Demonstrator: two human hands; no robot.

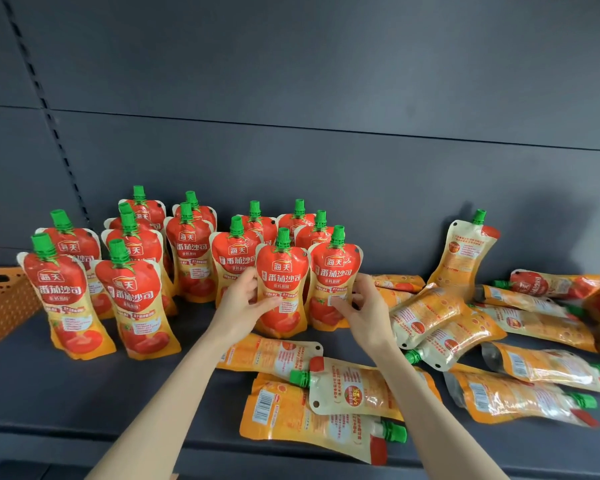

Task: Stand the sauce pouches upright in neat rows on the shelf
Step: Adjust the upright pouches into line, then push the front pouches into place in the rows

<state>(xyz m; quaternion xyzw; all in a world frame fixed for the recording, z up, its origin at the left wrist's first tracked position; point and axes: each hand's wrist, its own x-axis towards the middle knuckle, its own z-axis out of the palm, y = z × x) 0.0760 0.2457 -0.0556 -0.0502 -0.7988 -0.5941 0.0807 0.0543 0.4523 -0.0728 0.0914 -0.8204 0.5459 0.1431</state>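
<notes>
Several red-and-orange sauce pouches with green caps stand upright in rows on the dark grey shelf point(66, 386), left and centre. My left hand point(243, 303) grips the left side of one upright pouch point(283, 289) at the front of the centre group. My right hand point(364, 306) has its fingers on the lower right of the upright pouch point(335, 282) beside it. Several more pouches lie flat on the right and in front, such as one point(354, 389) near my right forearm. One pouch point(465, 254) stands back-side out at the right rear.
An orange perforated basket point(4, 303) sits at the shelf's left end. The grey back panel point(326, 98) rises behind the pouches. The shelf's front edge runs along the bottom of the view, with flat pouches close to it.
</notes>
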